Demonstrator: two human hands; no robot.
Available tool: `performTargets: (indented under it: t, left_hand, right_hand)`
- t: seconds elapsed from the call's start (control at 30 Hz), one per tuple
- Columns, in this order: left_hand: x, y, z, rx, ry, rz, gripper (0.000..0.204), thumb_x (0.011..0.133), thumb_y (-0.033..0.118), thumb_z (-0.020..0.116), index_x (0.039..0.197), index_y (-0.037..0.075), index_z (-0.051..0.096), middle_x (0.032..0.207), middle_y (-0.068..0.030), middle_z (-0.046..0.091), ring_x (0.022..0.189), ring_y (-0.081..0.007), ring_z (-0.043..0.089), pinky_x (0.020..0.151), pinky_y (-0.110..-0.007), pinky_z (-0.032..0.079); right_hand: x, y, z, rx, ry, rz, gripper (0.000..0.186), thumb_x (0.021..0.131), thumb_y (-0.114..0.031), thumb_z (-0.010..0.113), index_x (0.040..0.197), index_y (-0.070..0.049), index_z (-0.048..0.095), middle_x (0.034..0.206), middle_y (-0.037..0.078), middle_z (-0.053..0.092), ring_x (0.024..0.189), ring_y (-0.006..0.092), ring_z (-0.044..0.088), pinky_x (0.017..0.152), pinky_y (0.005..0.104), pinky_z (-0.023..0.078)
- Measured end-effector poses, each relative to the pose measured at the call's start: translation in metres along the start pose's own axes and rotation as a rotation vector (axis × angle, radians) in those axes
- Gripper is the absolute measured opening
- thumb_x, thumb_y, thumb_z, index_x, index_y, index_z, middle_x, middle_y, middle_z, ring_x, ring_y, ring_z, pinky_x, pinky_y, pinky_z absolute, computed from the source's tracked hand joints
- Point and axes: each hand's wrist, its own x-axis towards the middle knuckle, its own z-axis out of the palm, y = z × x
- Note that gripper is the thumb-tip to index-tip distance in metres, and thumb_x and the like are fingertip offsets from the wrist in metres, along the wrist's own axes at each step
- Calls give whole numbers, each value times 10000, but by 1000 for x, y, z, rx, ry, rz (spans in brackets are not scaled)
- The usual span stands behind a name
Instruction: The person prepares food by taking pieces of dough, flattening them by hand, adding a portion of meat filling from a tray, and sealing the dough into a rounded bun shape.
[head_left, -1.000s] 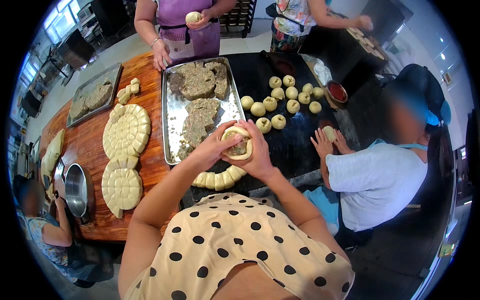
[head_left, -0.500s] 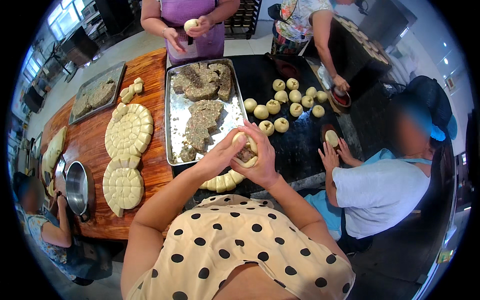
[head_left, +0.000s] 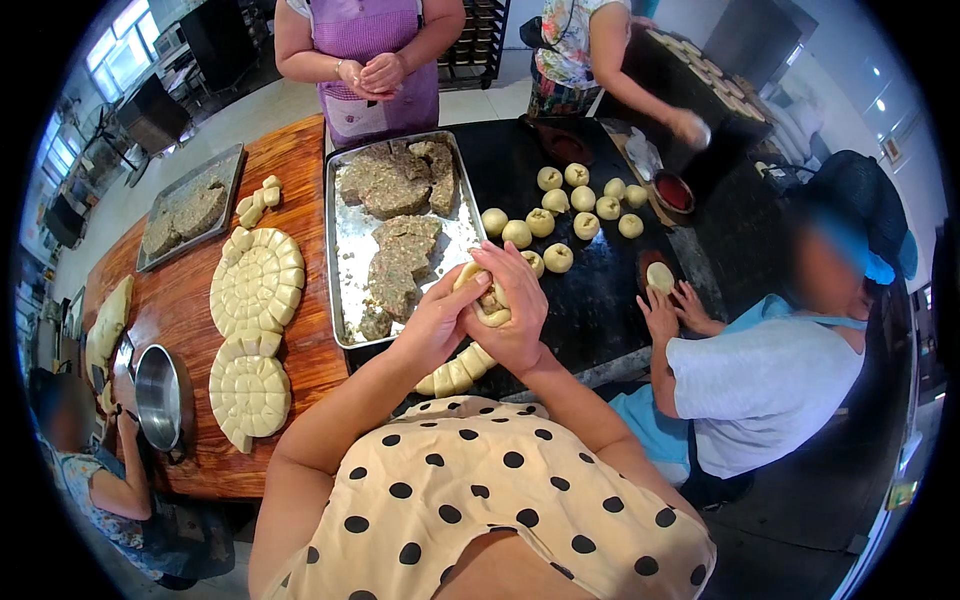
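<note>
Between my two hands sits a filled dough ball (head_left: 492, 312), its pale rim drawn in around a speckled filling that still shows through the opening. My left hand (head_left: 440, 318) presses its fingers and thumb against the near left side. Cupped around the right side is my right hand (head_left: 520, 305), with its fingers over the top. Just left of my hands lies a metal tray (head_left: 337, 230) holding slabs of speckled filling (head_left: 405, 262). Under my wrists, cut dough pieces (head_left: 452, 374) rest at the black table's near edge.
Several round filled dough balls (head_left: 585, 227) stand on the black table. Scored dough rounds (head_left: 255, 285), a steel pot (head_left: 160, 400) and a second tray (head_left: 148, 262) are on the wooden table. Co-workers stand across, at right (head_left: 760, 370) and at far left (head_left: 120, 480).
My fingers have closed the dough further over the filling, so less filling shows. Across the table, a co-worker's hands have come together around their dough; another's hand has lifted from the red bowl.
</note>
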Motion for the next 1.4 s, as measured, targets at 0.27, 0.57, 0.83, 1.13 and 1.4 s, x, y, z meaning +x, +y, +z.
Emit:
performTargets:
  t: [0.27,0.57,0.83,1.13,1.4]
  left_hand:
    - [1,12,-9,605,-134,187,541,1084,387,388,1513,59,366,1378,-71,528,1241,-166,519,1042,-322,417]
    - [16,-3,-1,1029,43,583,522,1081,397,361,1414,2,445,1229,-212,562,1145,-357,582,1003,-383,445]
    - [8,42,1,478,-183,257,885,951,747,87,1607,154,86,1606,-165,244,1474,-298,274,1195,-413,233]
    - [-9,55,-1,42,-195,205,803,1007,654,264,1594,130,106,1604,-146,257,1414,-272,365,1140,-393,331]
    - [5,22,-13,-54,-185,126,632,1058,479,404,1560,122,261,1519,-40,369,1326,-168,424,1060,-389,401]
  right_hand:
    - [-4,-11,1,321,81,436,320,840,-85,721,1149,-27,667,1140,130,689,1119,280,650,1050,413,472]
    - [4,1,18,336,157,439,283,1018,-139,540,1220,-5,687,1255,175,672,1257,293,594,1085,400,428]
    - [17,5,17,303,-97,247,845,857,-526,722,1465,-20,425,1492,218,452,1392,365,426,1138,443,342]
    - [36,-5,18,357,85,178,304,761,-9,764,1016,-34,599,1094,125,652,1027,235,659,898,338,526]
    - [28,8,22,200,75,109,209,777,-120,765,936,-63,642,967,115,682,867,297,671,760,366,543]
